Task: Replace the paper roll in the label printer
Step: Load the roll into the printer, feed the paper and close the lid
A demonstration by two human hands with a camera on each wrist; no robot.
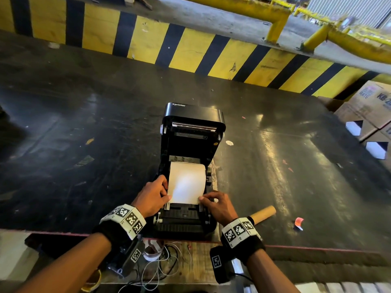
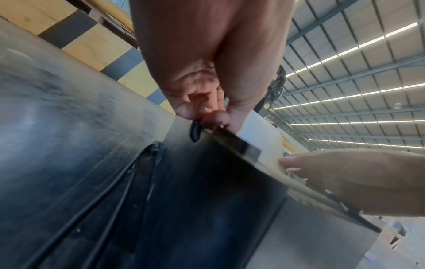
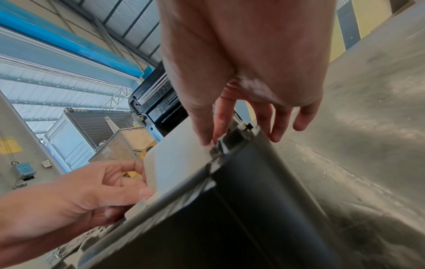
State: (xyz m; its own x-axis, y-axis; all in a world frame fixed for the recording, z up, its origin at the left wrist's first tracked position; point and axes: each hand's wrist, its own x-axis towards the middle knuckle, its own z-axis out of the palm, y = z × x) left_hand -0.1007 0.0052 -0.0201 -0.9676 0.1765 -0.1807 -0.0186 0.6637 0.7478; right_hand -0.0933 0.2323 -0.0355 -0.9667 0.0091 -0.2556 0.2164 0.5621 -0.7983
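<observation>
Now the paper roll [image 1: 187, 180] is sitting in the bay of the open label printer [image 1: 190, 166], its free end drawn toward the front. The left hand [image 1: 153, 196] and right hand [image 1: 219, 205] are each pinching a front corner of the sheet. Thin and easily creased, it probably wants holding at both edges, evenly.

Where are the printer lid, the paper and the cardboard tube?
printer lid [image 1: 191, 112], head view, top panel.
paper [image 1: 187, 182], head view, middle of the pulled-out sheet.
cardboard tube [image 1: 264, 214], head view, middle of its length.
</observation>
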